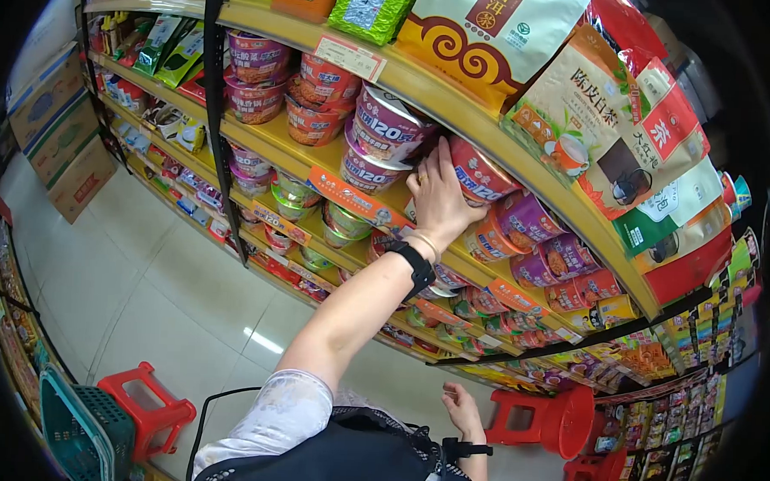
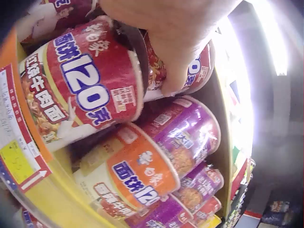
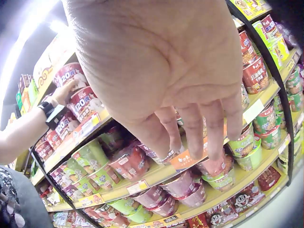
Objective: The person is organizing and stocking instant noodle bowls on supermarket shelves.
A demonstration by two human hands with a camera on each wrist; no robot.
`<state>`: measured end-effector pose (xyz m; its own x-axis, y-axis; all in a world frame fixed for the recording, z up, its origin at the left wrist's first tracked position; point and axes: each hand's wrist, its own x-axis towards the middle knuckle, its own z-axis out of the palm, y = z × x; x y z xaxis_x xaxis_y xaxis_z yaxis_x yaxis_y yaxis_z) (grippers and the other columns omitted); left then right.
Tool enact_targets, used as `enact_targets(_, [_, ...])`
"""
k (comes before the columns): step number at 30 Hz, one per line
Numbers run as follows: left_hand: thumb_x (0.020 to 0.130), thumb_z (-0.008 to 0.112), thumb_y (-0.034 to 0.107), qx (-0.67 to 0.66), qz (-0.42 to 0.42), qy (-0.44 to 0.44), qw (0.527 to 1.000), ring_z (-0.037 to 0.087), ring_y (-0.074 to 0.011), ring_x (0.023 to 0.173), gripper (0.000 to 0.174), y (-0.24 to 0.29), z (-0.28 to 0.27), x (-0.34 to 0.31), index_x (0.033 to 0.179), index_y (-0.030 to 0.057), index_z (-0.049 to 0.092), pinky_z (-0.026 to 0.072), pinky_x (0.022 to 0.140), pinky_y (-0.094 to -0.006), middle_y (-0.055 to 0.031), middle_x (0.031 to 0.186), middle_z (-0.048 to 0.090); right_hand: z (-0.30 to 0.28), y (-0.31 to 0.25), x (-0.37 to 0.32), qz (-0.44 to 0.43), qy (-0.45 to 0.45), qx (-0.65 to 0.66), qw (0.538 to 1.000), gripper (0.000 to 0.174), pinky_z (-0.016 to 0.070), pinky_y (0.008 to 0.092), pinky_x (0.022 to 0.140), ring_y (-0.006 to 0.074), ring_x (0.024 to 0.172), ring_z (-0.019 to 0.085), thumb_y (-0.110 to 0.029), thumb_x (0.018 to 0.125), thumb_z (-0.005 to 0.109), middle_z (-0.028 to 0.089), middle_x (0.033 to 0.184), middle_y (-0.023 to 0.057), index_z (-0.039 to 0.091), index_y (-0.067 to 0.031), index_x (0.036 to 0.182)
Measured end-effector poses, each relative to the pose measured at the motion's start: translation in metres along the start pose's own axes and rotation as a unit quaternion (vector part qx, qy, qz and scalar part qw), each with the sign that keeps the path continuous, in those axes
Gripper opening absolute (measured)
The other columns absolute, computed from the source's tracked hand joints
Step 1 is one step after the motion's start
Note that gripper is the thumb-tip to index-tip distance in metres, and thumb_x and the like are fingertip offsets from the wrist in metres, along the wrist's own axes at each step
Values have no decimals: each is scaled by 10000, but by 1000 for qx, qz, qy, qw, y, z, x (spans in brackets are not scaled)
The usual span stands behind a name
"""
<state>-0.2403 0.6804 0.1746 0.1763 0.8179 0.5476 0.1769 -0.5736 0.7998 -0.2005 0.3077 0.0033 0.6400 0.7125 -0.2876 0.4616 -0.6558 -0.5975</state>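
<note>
On the upper noodle shelf, my left hand grips a red noodle cup, its fingers along one side and the thumb on the other. In the left wrist view the thumb of the left hand presses that red cup, behind a larger-looking red cup. An orange cup and a purple cup stand beside it. Low by the body, my right hand hangs with loosely bent fingers, holding nothing; the right wrist view shows its palm.
Bagged tea lines the ledge above the cups. Purple cups stand left of the left hand. Red stools and a green basket are on the lower left, another red stool at lower right. Cartons stand far left.
</note>
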Motion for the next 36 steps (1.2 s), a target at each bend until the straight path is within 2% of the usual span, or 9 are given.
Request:
enact_targets(5, [500,834,354,-19,29,7,999,345,-367,1184,1212,5,-17,-23,1379,-33,95,237,962,-492,-236,1272,354,9,-7,7,-8,-16,11,1000,324,470,366,848,274,999,600,-123,820,595,614,1090,149,542,-13,1120])
enact_targets(8, [514,834,366,-29,40,-1,999,330,-370,1198,1218,3,-32,-41,1381,-37,80,229,968,-502,-231,1294,341,8,-27,18,-37,-27,-35,998,320,482,316,831,234,991,607,-84,829,587,618,1079,138,531,-1,1133])
enact_targets(14, [509,847,314,-130,71,-26,989,303,-393,1219,1224,-16,-81,-82,1379,-40,63,229,995,-511,-246,1319,296,10,-80,36,-85,-25,-31,996,326,468,365,851,286,997,596,-114,819,591,610,1075,170,543,-9,1124])
enact_targets(17, [458,875,221,-280,-23,-136,950,317,-345,1231,1272,-57,-102,-109,1379,-45,39,281,1030,-427,-217,1332,276,14,-99,51,-155,-32,9,987,317,471,346,841,259,974,606,-91,819,590,620,1051,157,545,-10,1122])
enact_targets(20, [447,889,148,-378,-146,-162,900,512,-202,1084,1038,-65,-142,-127,1289,-40,312,431,929,-345,-137,1206,484,10,-127,81,-182,-20,107,977,289,476,286,802,176,911,610,-73,847,571,627,1016,108,534,-12,1127])
enact_targets(22, [493,873,109,-384,-147,-104,906,562,-178,1006,848,-83,-155,-141,1201,-25,425,470,877,-314,-102,1116,559,0,-166,106,-236,10,224,946,264,473,257,785,124,890,579,-82,881,543,610,1026,75,528,3,1131])
enact_targets(25, [535,847,70,-334,-145,-93,927,566,-170,1007,787,-105,-182,-153,1201,-5,435,479,865,-311,-88,1110,566,-25,-234,122,-143,11,429,892,351,509,309,752,201,945,594,-249,917,516,574,1110,147,478,7,1154])
enact_targets(27, [542,841,62,-306,-142,-76,938,572,-167,996,766,-108,-195,-155,1194,0,443,485,856,-309,-83,1099,573,-34,-263,138,-82,5,542,837,342,510,301,702,187,873,604,-295,909,530,601,1026,132,499,-10,1094])
enact_targets(36, [570,822,60,-224,-128,-6,966,572,-155,976,715,-115,-233,-171,1177,13,448,486,844,-295,-74,1090,571,-47,-288,202,-33,126,561,817,223,450,183,452,104,570,576,-215,881,565,607,728,67,546,-1,820])
